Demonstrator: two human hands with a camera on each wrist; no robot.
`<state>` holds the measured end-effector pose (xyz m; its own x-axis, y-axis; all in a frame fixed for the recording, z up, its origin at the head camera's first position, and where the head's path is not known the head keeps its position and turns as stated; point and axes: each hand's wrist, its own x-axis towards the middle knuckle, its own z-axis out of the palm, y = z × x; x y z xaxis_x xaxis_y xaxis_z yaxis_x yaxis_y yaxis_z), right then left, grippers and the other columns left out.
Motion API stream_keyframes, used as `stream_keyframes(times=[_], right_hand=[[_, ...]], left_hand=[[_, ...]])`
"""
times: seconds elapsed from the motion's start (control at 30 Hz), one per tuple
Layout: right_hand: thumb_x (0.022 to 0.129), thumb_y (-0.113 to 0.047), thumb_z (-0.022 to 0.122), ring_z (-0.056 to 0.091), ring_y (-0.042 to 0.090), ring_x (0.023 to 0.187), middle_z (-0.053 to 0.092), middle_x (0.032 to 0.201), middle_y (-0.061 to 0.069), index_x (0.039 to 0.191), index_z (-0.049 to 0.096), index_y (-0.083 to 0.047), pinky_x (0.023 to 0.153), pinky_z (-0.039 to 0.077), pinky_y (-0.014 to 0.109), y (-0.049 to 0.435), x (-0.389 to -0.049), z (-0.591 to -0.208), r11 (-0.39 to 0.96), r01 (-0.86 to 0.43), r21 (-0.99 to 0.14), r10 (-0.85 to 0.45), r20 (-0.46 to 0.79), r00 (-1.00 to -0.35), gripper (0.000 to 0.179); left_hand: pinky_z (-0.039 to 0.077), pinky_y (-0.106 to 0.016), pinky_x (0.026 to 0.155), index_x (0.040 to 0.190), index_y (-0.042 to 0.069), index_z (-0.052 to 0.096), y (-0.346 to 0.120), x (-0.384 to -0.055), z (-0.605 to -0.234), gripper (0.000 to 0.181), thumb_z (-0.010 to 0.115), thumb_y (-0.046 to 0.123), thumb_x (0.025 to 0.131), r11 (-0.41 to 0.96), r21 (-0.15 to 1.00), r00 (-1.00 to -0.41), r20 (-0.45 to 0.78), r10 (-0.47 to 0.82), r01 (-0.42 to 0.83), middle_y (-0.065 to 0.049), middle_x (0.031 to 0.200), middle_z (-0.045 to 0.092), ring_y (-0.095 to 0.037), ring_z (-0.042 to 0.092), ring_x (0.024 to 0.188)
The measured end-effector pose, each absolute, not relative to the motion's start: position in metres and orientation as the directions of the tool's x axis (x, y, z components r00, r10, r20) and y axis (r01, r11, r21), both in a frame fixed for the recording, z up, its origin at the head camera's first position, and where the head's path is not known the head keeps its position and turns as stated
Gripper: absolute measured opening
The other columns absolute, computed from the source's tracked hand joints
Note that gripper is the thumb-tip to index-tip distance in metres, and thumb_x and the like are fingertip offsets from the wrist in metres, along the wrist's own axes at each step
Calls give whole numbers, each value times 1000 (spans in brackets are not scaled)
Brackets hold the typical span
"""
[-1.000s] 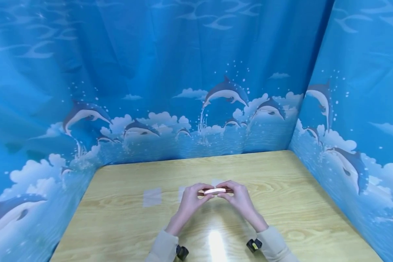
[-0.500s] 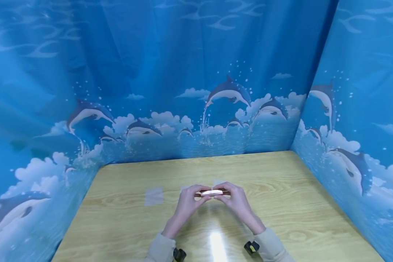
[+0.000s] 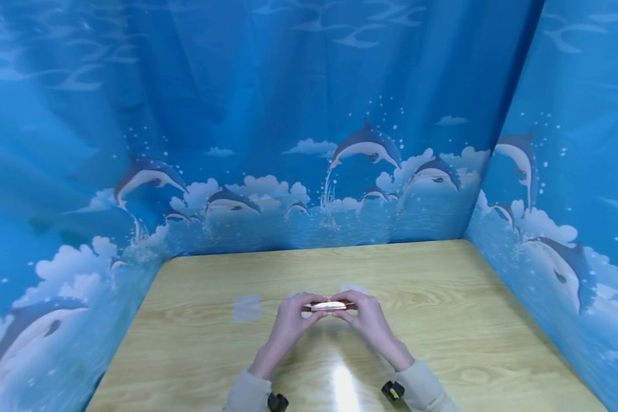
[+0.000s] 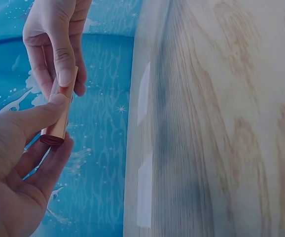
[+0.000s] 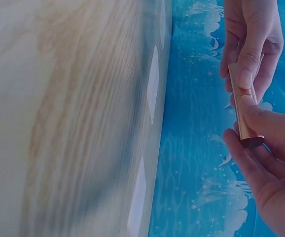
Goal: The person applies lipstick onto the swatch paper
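Note:
A slim, shiny rose-gold lipstick tube (image 3: 328,306) is held level above the table between both hands. My left hand (image 3: 287,323) pinches its left end between thumb and fingers, and my right hand (image 3: 372,325) pinches the right end likewise. The left wrist view shows the tube (image 4: 59,124) with a dark red end face near the left hand (image 4: 9,168). In the right wrist view, the tube (image 5: 245,129) has a dark red base by the right hand (image 5: 275,163). The thumb tips sit close together near its middle, partly covering it.
The wood-grain table (image 3: 195,343) bears several pale tape patches, one of them a square patch (image 3: 246,308) left of the hands. A blue dolphin-print curtain (image 3: 268,114) encloses the back and sides. Dark wrist devices, such as the right one (image 3: 393,391), sit at both cuffs.
Both hands have shifted slightly left and nearer the body, with the tube still gripped between them. The head view has turned slightly left. No change in the grip is visible.

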<state>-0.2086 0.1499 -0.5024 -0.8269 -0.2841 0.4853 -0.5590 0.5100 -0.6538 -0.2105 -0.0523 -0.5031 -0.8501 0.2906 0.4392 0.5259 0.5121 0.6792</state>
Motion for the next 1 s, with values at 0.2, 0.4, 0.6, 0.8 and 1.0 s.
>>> stream_keyframes(times=[0.2,0.4,0.6,0.8,1.0], right_hand=[[76,-6,86,74,22,86,76,96,7,104,75,-6,75,62,23,145,-207,-502,522,-570,-634,-287,499,-818,29],[78,-10,85,74,21,84,76,95,6,102,75,-7,74,63,25,142,-205,-502,534,-560,-633,-277,494,-824,26],[78,-9,85,74,21,85,76,96,6,102,76,-6,75,62,24,141,-204,-503,520,-577,-630,-290,505,-813,26],[77,-7,85,74,20,84,76,95,5,101,76,-6,74,62,23,141,-204,-503,506,-604,-616,-301,530,-793,27],[78,-8,85,75,21,86,77,96,5,102,75,-7,75,62,22,140,-203,-501,497,-596,-630,-313,511,-801,26]], left_hand=[[61,-20,74,105,6,77,-57,-207,-503,24,84,8,82,504,669,-837,462,294,546,-5,97,76,-17,71,86],[61,-20,75,105,7,77,-61,-205,-504,28,86,8,79,506,664,-834,463,300,551,-4,98,76,-18,71,87],[60,-18,74,105,8,77,-64,-204,-504,26,85,11,81,493,688,-846,438,303,533,-4,97,76,-16,71,87],[60,-16,74,104,8,78,-67,-205,-504,24,84,11,82,475,705,-850,427,308,526,-4,98,77,-14,71,87],[60,-18,73,104,6,78,-69,-204,-503,22,84,9,83,456,703,-838,441,322,546,-5,97,77,-16,72,85]])
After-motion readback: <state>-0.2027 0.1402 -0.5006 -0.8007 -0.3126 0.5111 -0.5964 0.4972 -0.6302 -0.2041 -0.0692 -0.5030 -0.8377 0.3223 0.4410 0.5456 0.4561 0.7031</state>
